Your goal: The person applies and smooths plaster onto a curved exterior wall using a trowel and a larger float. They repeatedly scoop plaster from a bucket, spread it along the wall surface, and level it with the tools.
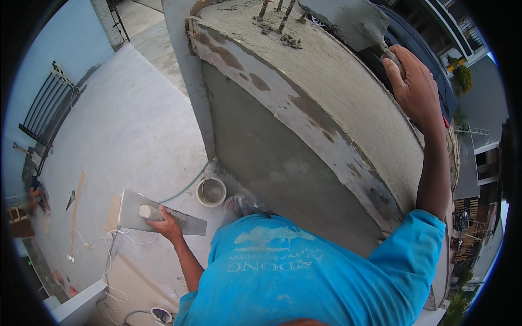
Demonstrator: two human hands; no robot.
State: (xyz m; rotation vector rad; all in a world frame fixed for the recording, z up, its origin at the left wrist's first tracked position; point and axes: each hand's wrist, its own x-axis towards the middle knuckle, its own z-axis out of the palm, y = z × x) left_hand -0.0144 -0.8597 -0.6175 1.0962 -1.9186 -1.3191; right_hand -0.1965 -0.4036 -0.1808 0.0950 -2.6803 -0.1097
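My left hand (pixel 167 224) grips a long grey plastering float (pixel 185 223) low on my left; a pale block (pixel 150 212), seemingly its handle, sits on the upper face by my fingers. Up at the far right, my right hand (pixel 409 81) is closed on the edge or handle of a cement-smeared board or broad blade (pixel 348 24); how it is joined there is hidden by my fingers. Between my arms stands a cement-rendered wall (pixel 261 130) with a rough, wide top (pixel 326 87). A wet-looking strip (pixel 293 108) with brown patches runs along its upper edge.
Rusty rebar stubs (pixel 285 22) stick up from the wall top. On the floor beside my feet stands a bucket (pixel 211 205), with a hose (pixel 187 185) near it. White cords (pixel 109 271) trail at the lower left. A dark car (pixel 413 32) is parked beyond the wall.
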